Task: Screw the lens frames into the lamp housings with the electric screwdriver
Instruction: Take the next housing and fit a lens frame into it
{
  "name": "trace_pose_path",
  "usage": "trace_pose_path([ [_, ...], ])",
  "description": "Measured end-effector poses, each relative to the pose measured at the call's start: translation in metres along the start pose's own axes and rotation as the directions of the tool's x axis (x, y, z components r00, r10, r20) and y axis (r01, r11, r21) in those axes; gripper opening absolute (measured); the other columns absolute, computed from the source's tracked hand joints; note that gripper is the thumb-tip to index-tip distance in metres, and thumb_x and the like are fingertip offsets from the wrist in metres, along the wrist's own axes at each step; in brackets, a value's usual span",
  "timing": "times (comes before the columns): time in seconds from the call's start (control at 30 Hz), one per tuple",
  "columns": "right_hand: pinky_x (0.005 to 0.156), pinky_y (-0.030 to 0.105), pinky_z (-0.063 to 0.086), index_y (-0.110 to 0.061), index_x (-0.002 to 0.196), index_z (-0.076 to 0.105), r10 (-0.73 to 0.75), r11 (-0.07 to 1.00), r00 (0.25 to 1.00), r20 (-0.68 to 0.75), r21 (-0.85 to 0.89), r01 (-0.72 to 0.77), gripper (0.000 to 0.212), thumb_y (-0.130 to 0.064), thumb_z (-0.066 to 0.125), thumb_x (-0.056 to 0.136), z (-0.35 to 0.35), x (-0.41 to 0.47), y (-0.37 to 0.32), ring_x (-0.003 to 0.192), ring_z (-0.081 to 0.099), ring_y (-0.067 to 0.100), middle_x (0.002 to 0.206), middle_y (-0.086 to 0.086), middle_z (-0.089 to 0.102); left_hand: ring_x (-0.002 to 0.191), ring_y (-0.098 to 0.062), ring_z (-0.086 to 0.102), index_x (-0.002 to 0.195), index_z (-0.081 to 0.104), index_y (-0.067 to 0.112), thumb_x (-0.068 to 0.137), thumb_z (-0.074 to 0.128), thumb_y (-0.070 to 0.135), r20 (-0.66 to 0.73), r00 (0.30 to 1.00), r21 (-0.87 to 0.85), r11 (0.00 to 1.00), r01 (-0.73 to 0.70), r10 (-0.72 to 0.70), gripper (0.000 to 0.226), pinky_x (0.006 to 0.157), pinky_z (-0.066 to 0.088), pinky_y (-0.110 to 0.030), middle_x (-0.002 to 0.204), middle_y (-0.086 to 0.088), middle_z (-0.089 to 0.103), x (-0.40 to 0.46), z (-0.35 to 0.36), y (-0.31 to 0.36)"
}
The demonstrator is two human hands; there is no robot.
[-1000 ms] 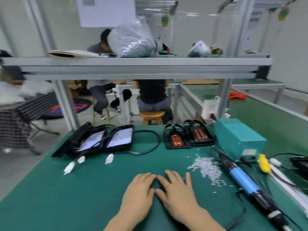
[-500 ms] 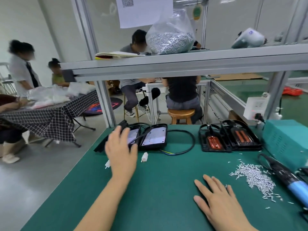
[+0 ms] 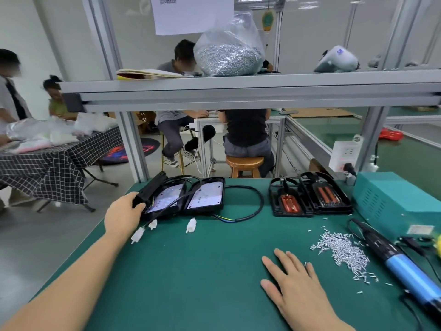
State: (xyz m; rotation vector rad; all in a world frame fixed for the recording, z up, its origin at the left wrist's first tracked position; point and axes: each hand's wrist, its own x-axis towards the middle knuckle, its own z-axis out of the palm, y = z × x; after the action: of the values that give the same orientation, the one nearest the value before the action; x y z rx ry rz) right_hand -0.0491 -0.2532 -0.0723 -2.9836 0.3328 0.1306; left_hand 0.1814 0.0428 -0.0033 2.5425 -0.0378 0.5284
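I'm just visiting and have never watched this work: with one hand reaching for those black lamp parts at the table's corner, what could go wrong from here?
1. The left hand grips the leftmost lamp housing close to the table edge; its cables lie over the neighbouring housing, so pulling might drag that along.
2. The loose screws lie beside the right hand; a sweep could scatter them.
3. The electric screwdriver lies amid cords, which may snag when it is lifted.

Matt green mat [image 3: 202, 271], black plastic lamp housings [image 3: 186, 199], shiny metal screws [image 3: 343, 252], wooden stool [image 3: 244, 163].
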Motion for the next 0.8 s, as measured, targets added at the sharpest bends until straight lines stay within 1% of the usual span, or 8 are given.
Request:
trace_pose_path([
  [0.1, 0.119, 0.043, 0.002, -0.045, 0.152, 0.007, 0.007, 1.000, 1.000, -0.008, 0.003, -0.007, 0.062, -0.067, 0.009, 0.094, -0.003, -0.001, -0.004, 0.149, -0.007, 0.011, 0.162, -0.012, -0.006, 0.084, -0.034, 0.060, 0.107, 0.067, 0.014, 0.091, 0.059, 0.016, -0.062, 0.996, 0.054, 0.997, -0.059, 0.062, 0.018, 0.060, 0.038, -0.032, 0.090, -0.011, 0.070, 0.001, -0.001, -0.007],
  [0.2, 0.119, 0.042, 0.003, -0.046, 0.152, 0.005, 0.014, 1.000, 0.999, 0.039, -0.023, -0.013, 0.123, -0.080, -0.042, 0.043, -0.008, -0.001, -0.007, 0.149, -0.007, 0.011, 0.162, -0.013, -0.007, 0.079, -0.035, 0.060, 0.104, 0.068, 0.013, 0.090, 0.061, 0.017, -0.112, 0.985, 0.071, 0.990, -0.123, 0.131, 0.016, 0.058, 0.033, -0.031, 0.082, -0.011, 0.070, 0.004, -0.005, -0.013],
  [0.23, 0.119, 0.042, 0.003, -0.047, 0.152, 0.004, 0.029, 0.999, 0.999, 0.039, -0.044, -0.028, 0.132, -0.078, -0.047, 0.034, -0.009, -0.001, -0.007, 0.149, -0.007, 0.011, 0.162, -0.013, -0.007, 0.077, -0.035, 0.060, 0.104, 0.069, 0.013, 0.090, 0.062, 0.017, -0.131, 0.979, 0.069, 0.987, -0.146, 0.154, 0.016, 0.057, 0.033, -0.031, 0.081, -0.011, 0.070, 0.006, -0.007, -0.014],
  [0.3, 0.120, 0.042, 0.003, -0.046, 0.152, 0.004, 0.012, 1.000, 1.000, 0.017, -0.027, -0.011, 0.100, -0.081, -0.027, 0.064, -0.006, -0.002, -0.005, 0.149, -0.007, 0.011, 0.162, -0.013, -0.007, 0.077, -0.035, 0.061, 0.105, 0.069, 0.012, 0.089, 0.063, 0.017, -0.179, 0.963, 0.065, 0.979, -0.193, 0.202, 0.017, 0.059, 0.034, -0.031, 0.083, -0.010, 0.071, 0.007, -0.013, -0.012],
  [0.37, 0.120, 0.042, 0.002, -0.045, 0.152, 0.005, 0.013, 1.000, 1.000, 0.018, -0.017, -0.013, 0.061, -0.067, 0.008, 0.095, -0.006, -0.002, -0.006, 0.149, -0.008, 0.011, 0.162, -0.012, -0.007, 0.076, -0.035, 0.062, 0.106, 0.069, 0.010, 0.088, 0.065, 0.014, -0.232, 0.936, 0.063, 0.964, -0.256, 0.264, 0.019, 0.059, 0.037, -0.032, 0.086, -0.010, 0.071, 0.006, -0.023, -0.006],
  [0.43, 0.119, 0.042, 0.002, -0.045, 0.152, 0.005, 0.009, 1.000, 1.000, 0.024, -0.017, -0.009, 0.057, -0.059, 0.018, 0.100, -0.005, -0.001, -0.006, 0.149, -0.007, 0.011, 0.162, -0.012, -0.007, 0.074, -0.035, 0.063, 0.102, 0.068, 0.008, 0.086, 0.067, 0.010, -0.289, 0.888, 0.079, 0.933, -0.350, 0.358, 0.016, 0.060, 0.042, -0.035, 0.085, -0.010, 0.070, -0.001, -0.034, 0.005],
  [0.6, 0.120, 0.043, 0.002, -0.042, 0.153, 0.006, -0.010, 1.000, 1.000, -0.007, -0.013, 0.009, 0.057, -0.058, 0.018, 0.100, -0.004, -0.003, -0.005, 0.150, -0.006, 0.013, 0.163, -0.010, -0.005, 0.083, -0.031, 0.065, 0.104, 0.067, 0.004, 0.088, 0.054, 0.015, -0.338, 0.670, 0.193, 0.746, -0.638, 0.661, 0.023, 0.071, 0.046, -0.039, 0.094, -0.007, 0.070, -0.051, -0.052, 0.038],
  [0.8, 0.119, 0.043, 0.005, -0.036, 0.153, 0.020, -0.029, 0.990, 0.999, 0.033, 0.141, 0.024, 0.055, -0.056, 0.020, 0.101, -0.018, -0.005, -0.007, 0.150, 0.003, 0.016, 0.162, -0.006, 0.010, 0.073, -0.030, 0.062, 0.102, 0.070, 0.000, 0.084, 0.063, 0.005, -0.339, 0.533, 0.185, 0.610, -0.770, 0.775, 0.021, 0.064, 0.048, -0.040, 0.089, -0.010, 0.068, -0.141, -0.027, 0.084],
])
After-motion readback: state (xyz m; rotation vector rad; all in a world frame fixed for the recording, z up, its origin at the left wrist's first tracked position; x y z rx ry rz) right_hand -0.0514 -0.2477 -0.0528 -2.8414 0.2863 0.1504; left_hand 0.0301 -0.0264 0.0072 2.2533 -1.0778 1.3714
